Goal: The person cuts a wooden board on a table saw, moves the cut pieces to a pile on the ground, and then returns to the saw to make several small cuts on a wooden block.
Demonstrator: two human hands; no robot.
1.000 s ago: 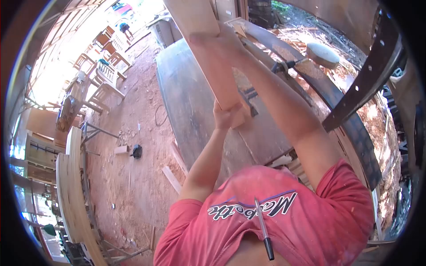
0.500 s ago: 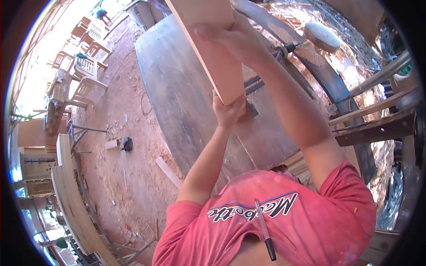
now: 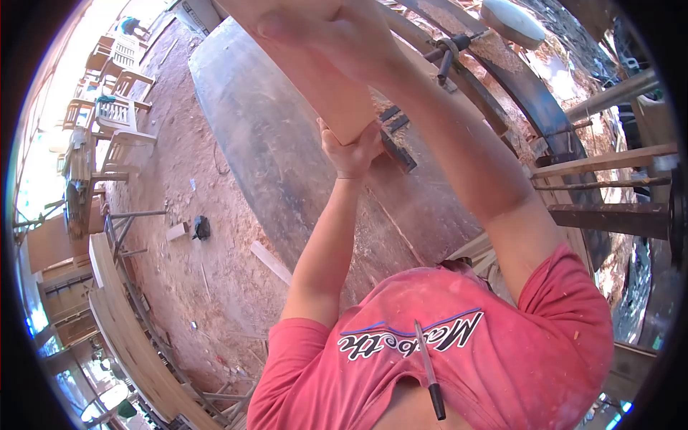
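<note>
A flat wooden board slants up and away from me over a wide metal machine table. My left hand is closed around the board's near end, cupping its lower corner. Farther up, my right hand grips the board from its right side, with the thumb across its upper face. The board's far end runs out of the top of the view. Just right of my left hand, a dark metal piece sits on the table with some shavings near it.
Wooden chairs stand far left on the dirt floor. Long planks lie on a rack at lower left. To the right are a clamp-like metal fitting, a curved blue-grey metal beam and wooden bars. A pen hangs at my shirt collar.
Both hands have shifted up and left in view with the board, which now reaches farther past the top edge. My head view has also shifted a little. The grip looks the same.
</note>
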